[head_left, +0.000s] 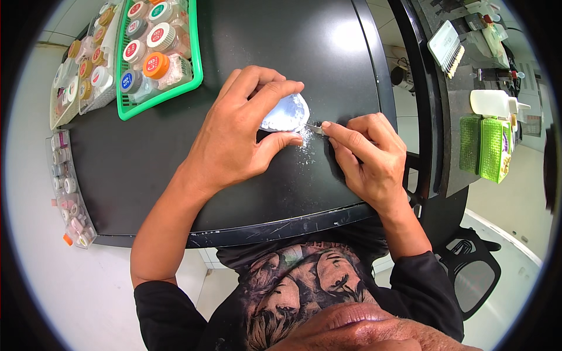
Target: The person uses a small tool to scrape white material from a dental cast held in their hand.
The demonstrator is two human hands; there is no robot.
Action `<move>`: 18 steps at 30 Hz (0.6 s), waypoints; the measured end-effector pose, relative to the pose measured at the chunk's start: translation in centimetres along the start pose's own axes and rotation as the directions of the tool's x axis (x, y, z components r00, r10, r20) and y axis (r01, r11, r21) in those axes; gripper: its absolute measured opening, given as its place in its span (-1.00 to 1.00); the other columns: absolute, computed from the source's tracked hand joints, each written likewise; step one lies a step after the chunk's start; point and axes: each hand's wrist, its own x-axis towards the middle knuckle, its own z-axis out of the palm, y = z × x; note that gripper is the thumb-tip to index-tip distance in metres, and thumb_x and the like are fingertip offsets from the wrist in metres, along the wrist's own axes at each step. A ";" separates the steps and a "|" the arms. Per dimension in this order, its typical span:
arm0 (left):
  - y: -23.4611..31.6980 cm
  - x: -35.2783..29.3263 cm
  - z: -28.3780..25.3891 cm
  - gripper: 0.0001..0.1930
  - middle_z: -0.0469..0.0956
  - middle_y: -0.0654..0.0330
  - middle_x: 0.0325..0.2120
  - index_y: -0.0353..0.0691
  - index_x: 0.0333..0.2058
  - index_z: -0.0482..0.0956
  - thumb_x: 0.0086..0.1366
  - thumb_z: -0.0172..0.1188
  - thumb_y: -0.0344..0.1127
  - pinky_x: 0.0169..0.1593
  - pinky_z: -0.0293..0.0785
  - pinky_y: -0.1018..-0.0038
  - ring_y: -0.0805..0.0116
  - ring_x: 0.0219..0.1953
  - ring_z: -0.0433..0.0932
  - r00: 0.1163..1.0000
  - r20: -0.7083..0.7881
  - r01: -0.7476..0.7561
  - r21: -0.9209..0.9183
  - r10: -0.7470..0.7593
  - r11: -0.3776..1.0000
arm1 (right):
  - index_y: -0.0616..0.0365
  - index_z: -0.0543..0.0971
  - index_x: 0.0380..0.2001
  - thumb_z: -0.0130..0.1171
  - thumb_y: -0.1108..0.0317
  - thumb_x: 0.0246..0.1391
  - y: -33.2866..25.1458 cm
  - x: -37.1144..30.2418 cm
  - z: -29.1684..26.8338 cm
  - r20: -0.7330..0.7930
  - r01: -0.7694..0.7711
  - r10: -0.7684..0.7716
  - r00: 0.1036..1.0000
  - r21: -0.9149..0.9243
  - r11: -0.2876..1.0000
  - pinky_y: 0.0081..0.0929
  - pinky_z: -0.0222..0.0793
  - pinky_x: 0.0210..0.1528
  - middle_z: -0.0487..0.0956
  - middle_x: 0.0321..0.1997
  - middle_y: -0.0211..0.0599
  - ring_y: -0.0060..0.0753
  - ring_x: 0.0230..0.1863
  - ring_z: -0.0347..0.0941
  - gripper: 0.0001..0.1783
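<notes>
My left hand (243,120) grips a pale blue-white plaster dental cast (285,114) above the black table, fingers over its far side and thumb at its near side. The cast is rounded, with a bumpy rim on its right. In my right hand (372,155) a small knife (316,128) is pinched between thumb and forefinger. Its short metal blade points left and meets the cast's right edge, or nearly so. The handle is hidden in my curled fingers. White shavings (306,140) lie scattered on the table below the blade.
A green basket (199,64) of lidded jars stands at the far left, beside white baskets (105,96) of more jars. A clear tray (76,199) of small pots lines the left edge. Rightward sit a tooth shade guide (446,44), a white squeeze bottle (489,102) and a green box (494,149).
</notes>
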 end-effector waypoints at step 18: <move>0.0 0.0 0.0 -0.24 0.68 0.03 0.18 -0.18 0.32 0.78 0.09 0.79 -0.33 0.27 0.63 0.13 -0.05 0.19 0.67 1.000 -0.001 0.002 0.000 -0.002 1.000 | -0.09 0.92 -0.01 0.55 0.62 -0.03 -0.1 0.0 0.0 -0.012 -0.016 0.016 1.000 0.001 1.000 -0.32 0.46 -0.32 0.59 -0.31 -0.44 -0.34 -0.33 0.53 -0.51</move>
